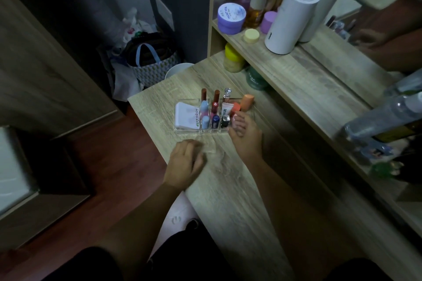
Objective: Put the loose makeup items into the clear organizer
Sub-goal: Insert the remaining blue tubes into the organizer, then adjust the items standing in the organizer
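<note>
The clear organizer (pixel 182 132) stands on the wooden desk (pixel 228 178). A white compact (pixel 186 115) lies in its left section. Several lipsticks and tubes stand upright in the small cells, among them a pale blue one (pixel 204 106), a dark red one (pixel 215 105) and a white tube (pixel 226 107). An orange tube (pixel 247 102) leans at the right end. My right hand (pixel 245 136) rests against the organizer's right side, fingers at the rightmost cells; whether it holds anything I cannot tell. My left hand (pixel 186 162) lies curled on the desk in front of the organizer, with nothing in it.
A raised shelf (pixel 296 70) behind holds a purple jar (pixel 231 18), bottles, a small yellow lid (pixel 251 35) and a white cylinder (pixel 291 18). A yellow-lidded jar (pixel 233 58) and a green jar (pixel 257 78) sit under it. Plastic bottles (pixel 388 118) lie at the right. Bags stand on the floor at the left.
</note>
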A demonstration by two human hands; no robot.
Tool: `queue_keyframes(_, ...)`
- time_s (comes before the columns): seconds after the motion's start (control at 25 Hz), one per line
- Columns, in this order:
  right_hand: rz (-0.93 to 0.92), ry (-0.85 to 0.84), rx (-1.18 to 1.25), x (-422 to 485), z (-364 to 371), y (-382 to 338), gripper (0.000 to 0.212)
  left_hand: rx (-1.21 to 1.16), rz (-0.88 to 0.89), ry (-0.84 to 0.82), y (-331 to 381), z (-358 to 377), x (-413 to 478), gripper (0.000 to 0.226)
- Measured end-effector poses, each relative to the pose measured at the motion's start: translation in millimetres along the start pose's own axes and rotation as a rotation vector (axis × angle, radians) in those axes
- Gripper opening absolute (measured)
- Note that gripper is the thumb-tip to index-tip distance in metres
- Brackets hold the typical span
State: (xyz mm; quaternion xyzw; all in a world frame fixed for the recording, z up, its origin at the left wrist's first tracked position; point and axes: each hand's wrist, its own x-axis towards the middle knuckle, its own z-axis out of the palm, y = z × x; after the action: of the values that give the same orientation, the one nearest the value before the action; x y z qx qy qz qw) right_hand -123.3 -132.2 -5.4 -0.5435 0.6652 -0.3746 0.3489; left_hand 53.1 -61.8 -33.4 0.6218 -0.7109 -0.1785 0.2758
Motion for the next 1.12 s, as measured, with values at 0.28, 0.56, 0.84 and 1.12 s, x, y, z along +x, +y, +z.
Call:
queue_keyframes(0.28,0.015,0.028,-0.185,-0.2,-12.6,26.8,0.092,-0.24,-0.438,0.157,-26.4,-20.5,25.3,0.06)
queue_keyframes(0.56,0.076,-0.21,0.003,21.2,-18.6,25.6,0.113,-0.237,-0.383,-0.045,-39.9,-23.0,63.2,0.092)
queue_keyframes(0.84,0.135,-0.161,0.088,14.1,-26.1,22.0,0.095,-0.304,-0.262,0.007,-31.6,-25.2,69.3,0.08)
queue_keyframes(1.12,0.159,0.053,0.083,-26.9,-48.6,27.9,0.083,-0.338,-0.186,-0.13,-13.4,-21.6,70.8,0.084)
